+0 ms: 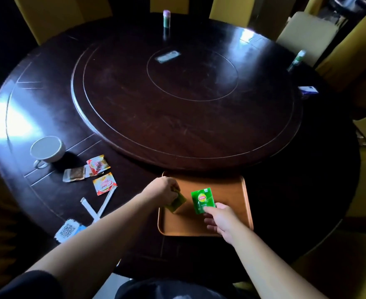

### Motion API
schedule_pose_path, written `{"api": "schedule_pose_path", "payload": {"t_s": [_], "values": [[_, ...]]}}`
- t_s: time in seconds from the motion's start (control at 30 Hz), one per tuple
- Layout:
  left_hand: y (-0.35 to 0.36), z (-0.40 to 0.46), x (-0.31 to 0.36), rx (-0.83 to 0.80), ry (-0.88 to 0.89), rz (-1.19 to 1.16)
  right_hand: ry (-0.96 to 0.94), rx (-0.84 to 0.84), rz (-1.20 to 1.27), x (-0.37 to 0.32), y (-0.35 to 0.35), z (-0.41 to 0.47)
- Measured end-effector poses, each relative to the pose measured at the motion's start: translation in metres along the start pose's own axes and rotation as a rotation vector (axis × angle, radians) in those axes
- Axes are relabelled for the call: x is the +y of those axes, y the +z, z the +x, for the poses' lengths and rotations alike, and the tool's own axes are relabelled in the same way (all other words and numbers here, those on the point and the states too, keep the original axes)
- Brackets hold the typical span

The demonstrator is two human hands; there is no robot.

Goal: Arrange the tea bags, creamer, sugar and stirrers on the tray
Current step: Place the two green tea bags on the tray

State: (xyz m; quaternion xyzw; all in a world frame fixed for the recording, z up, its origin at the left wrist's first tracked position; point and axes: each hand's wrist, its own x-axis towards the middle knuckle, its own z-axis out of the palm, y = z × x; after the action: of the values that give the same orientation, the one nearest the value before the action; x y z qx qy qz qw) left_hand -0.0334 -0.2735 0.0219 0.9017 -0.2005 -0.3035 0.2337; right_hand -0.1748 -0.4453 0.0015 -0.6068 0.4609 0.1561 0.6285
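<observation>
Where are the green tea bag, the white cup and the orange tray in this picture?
Green tea bag (203, 200): head view, on the middle of its printed front.
White cup (46, 147): head view, on its pale inside.
Orange tray (231, 190): head view, on a bare part of its floor, right side.

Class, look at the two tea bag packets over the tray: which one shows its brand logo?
The bright green packet in the right hand. The olive one, in the left hand, shows no logo.
</observation>
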Motion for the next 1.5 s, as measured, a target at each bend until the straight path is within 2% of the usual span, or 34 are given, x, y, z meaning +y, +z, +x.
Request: {"api": "schedule_pose_path", "payload": {"t_s": [0.13, 0.23, 0.37, 0.5, 0.6, 0.73, 1.0, 1.5], "values": [[0.006, 0.014, 0.007, 0.060, 0.036, 0.138, -0.014, -0.057, -0.053, -0.006, 0.001, 0.008], [0.011, 0.015, 0.003, 0.163, 0.091, 0.238, -0.032, -0.068, -0.142, -0.005, -0.002, 0.009], [0.020, 0.003, -0.004, 0.361, 0.151, 0.334, -0.084, 0.055, -0.389, -0.003, -0.009, 0.013], [0.041, -0.015, -0.005, 0.312, 0.144, 0.440, -0.317, 0.130, -0.743, -0.011, -0.011, 0.014], [0.057, -0.022, -0.009, 0.261, 0.149, 0.492, -0.522, 0.093, -0.905, -0.013, -0.005, 0.019], [0.064, -0.020, -0.019, 0.263, 0.193, 0.476, -0.601, 0.038, -1.078, -0.014, 0.005, 0.028], [0.052, -0.001, -0.033, 0.260, 0.298, 0.375, -0.700, 0.096, -1.126, -0.033, 0.021, 0.046], [0.042, 0.016, -0.027, 0.287, 0.258, 0.391, -0.733, 0.214, -1.072, -0.040, 0.030, 0.055]]}}
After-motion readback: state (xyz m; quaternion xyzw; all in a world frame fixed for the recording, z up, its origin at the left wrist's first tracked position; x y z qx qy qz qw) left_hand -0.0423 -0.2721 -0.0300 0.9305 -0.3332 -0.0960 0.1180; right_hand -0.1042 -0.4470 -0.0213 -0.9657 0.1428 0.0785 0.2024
